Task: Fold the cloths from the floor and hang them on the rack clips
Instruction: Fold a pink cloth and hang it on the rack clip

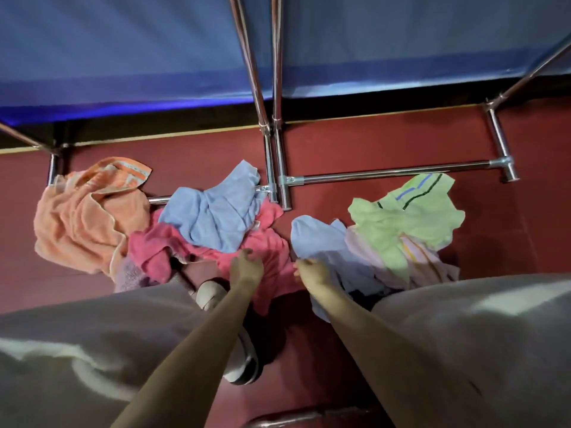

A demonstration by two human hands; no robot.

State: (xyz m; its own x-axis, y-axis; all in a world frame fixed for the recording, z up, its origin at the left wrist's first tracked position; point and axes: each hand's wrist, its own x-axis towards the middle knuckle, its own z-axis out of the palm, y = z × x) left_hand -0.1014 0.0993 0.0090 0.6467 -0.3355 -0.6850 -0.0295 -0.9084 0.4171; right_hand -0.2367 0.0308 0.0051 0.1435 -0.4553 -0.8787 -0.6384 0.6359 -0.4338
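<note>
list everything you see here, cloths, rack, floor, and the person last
orange towel: 1, orange, floor, far left
pink towel: 1, pink, floor centre, under the left blue cloth
blue cloth: 1, light blue, on the pink towel
second blue cloth: 1, light blue, right of centre
green cloth: 1, light green with stripes, right pile
pale pink cloth: 1, under the green cloth
rack: 1, chrome tubes, behind the cloths
floor: dark red
shoe: 1, grey, by the left arm
left hand: over the pink towel, fingers relaxed
right hand: grips the second blue cloth
</note>
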